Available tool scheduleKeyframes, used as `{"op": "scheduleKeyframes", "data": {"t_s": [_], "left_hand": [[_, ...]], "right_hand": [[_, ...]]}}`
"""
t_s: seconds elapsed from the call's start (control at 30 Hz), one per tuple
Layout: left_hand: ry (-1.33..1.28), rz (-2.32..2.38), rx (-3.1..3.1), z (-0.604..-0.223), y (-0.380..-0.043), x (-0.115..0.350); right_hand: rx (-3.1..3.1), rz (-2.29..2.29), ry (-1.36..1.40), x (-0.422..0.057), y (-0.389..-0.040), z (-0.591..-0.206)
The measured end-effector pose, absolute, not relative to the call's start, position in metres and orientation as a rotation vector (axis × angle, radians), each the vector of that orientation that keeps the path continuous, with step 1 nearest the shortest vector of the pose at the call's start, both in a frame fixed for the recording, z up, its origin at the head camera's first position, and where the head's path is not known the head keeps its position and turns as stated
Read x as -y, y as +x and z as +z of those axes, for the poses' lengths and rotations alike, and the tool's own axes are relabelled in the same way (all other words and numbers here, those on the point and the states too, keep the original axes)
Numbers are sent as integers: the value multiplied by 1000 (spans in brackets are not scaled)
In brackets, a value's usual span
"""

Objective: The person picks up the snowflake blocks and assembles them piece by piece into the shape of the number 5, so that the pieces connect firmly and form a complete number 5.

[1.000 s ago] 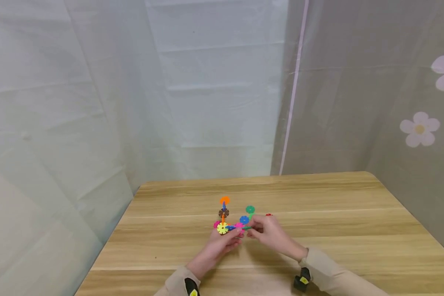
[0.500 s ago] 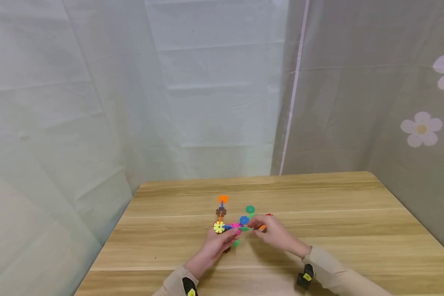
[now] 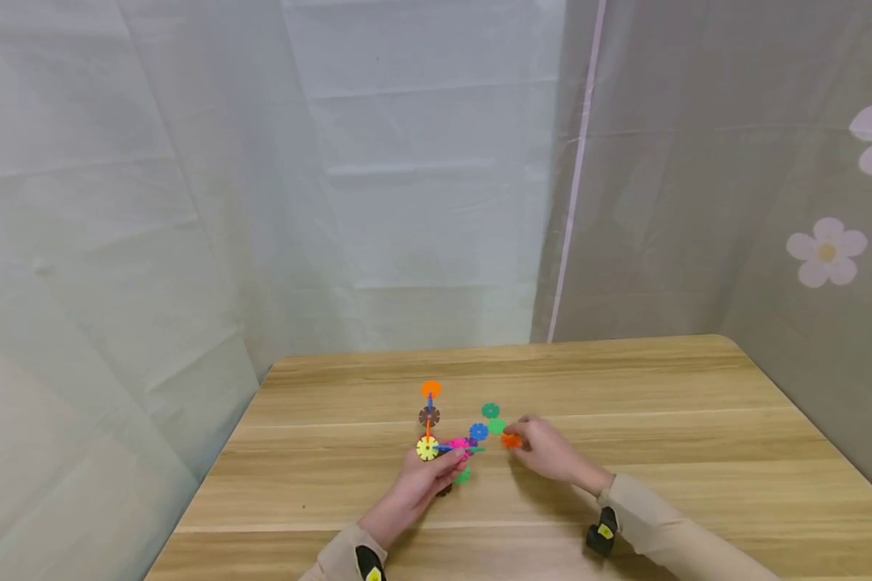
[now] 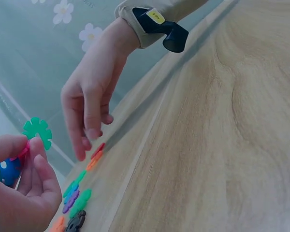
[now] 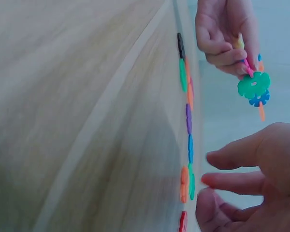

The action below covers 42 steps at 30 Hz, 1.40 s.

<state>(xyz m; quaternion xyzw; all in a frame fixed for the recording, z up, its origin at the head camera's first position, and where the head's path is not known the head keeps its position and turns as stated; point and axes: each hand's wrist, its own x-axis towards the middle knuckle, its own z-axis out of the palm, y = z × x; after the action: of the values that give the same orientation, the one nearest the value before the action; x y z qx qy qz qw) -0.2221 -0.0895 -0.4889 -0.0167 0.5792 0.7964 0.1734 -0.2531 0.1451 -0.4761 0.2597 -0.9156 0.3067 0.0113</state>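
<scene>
My left hand (image 3: 417,482) pinches a joined chain of slotted plastic discs between thumb and fingers, raised over the table. In it show a yellow disc (image 3: 427,448), a pink disc (image 3: 459,446) by the thumb, and a green disc (image 5: 254,85) at the end facing the right hand. Brown and orange discs rise beyond the yellow one. My right hand (image 3: 548,452) holds nothing; its thumb and fingers are parted in the right wrist view, just above the table. Closest to its fingertips lie a loose orange disc (image 3: 511,440) and a light green disc (image 3: 496,425).
Several loose discs lie flat on the wooden table (image 3: 668,420): a blue disc (image 3: 479,432), a dark green disc (image 3: 490,411), a red disc (image 5: 183,222) near the right hand. A green disc (image 3: 463,475) and a brown disc (image 3: 445,490) lie beside the left hand.
My right hand has let go of the green disc at the chain's end and moved right, over the orange disc. My left hand has drifted slightly left with the chain.
</scene>
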Motion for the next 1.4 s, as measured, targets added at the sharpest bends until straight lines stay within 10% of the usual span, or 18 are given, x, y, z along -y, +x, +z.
{"op": "scheduleKeyframes", "data": {"t_s": [1.4], "left_hand": [[-91,2258,-1582,-491,-217,90]], "right_hand": [[2865,1540,804,-142,-243,-469]]}}
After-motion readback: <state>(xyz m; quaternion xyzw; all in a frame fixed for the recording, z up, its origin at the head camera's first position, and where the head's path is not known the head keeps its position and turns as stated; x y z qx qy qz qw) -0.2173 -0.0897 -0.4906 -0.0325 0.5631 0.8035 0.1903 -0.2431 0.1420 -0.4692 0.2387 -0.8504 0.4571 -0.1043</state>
